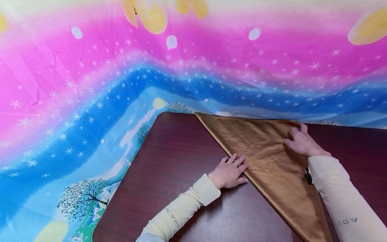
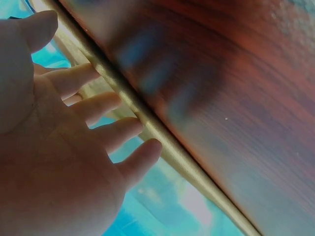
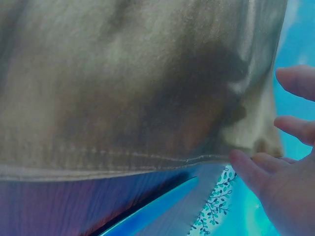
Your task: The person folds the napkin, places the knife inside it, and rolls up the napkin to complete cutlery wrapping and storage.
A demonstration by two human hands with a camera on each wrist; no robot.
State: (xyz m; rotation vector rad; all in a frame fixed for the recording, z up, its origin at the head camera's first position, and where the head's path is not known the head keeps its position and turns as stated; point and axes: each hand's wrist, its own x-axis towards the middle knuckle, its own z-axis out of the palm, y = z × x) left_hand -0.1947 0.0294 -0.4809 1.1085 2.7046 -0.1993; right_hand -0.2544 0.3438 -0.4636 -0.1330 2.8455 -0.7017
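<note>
At the left, a printed snowflake backdrop (image 1: 45, 141) drops beside the dark wooden worktop (image 1: 145, 168), whose far-left corner is rounded. The left hand (image 1: 228, 173) lies palm down with fingers spread, the fingertips touching the long slanting edge of a golden-brown cloth (image 1: 269, 158); it grips nothing. The left wrist view shows this edge as a smooth, rounded roll, probably a fold.

At centre to right, the cloth lies on the worktop in a triangular shape, one point at the far edge near the left corner, the near end running out of the head view. Shallow creases cross its middle. The right hand (image 1: 302, 141), well apart from the left, reaches to the far right corner of the cloth, fingers loosely extended and spread; a fingertip touches the edge in the right wrist view, where a stitched hem shows. A firm pinch cannot be made out.

For good handling, the left hand should press lightly, anchoring the slanting edge without dragging it. The right hand is best used to match the corner layers and draw the hem straight, easing creases outward with flat fingers; pulling too hard could skew the slanting edge.
</note>
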